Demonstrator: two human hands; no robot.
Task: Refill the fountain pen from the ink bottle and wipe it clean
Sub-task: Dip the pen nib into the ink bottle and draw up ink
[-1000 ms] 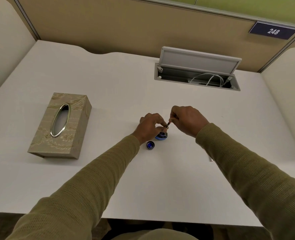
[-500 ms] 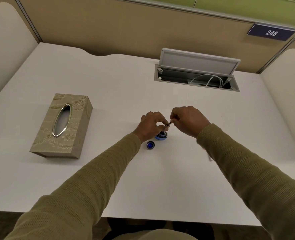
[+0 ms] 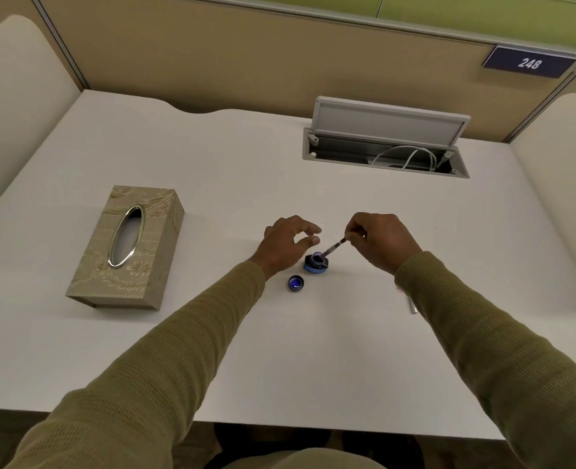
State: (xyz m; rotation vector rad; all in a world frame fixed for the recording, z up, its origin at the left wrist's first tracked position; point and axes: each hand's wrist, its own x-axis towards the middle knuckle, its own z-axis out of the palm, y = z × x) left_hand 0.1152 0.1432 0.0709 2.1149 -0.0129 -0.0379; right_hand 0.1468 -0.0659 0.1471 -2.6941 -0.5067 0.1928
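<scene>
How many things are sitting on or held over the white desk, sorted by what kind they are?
Tissue boxes: 1
Ink bottles: 1
Bottle caps: 1
Pens: 1, held by the right hand
Small silver pieces half hidden by the right sleeve: 1
Total: 5

Office cubicle, or possibly a study carrel in a shared hall; the narrow view leaves that unsettled. White tabletop (image 3: 212, 333) closed in by tan partition panels (image 3: 246, 62) at the back and pale rounded side dividers (image 3: 16, 96) at both ends. Dark number plate (image 3: 530, 63) reading 248 fixed on the partition, marking a numbered station. Hinged cable hatch (image 3: 386, 121) set into the tabletop, lid raised, white cable (image 3: 405, 155) coiled inside. Fabric-covered tissue box (image 3: 127, 247) on the left side.
</scene>
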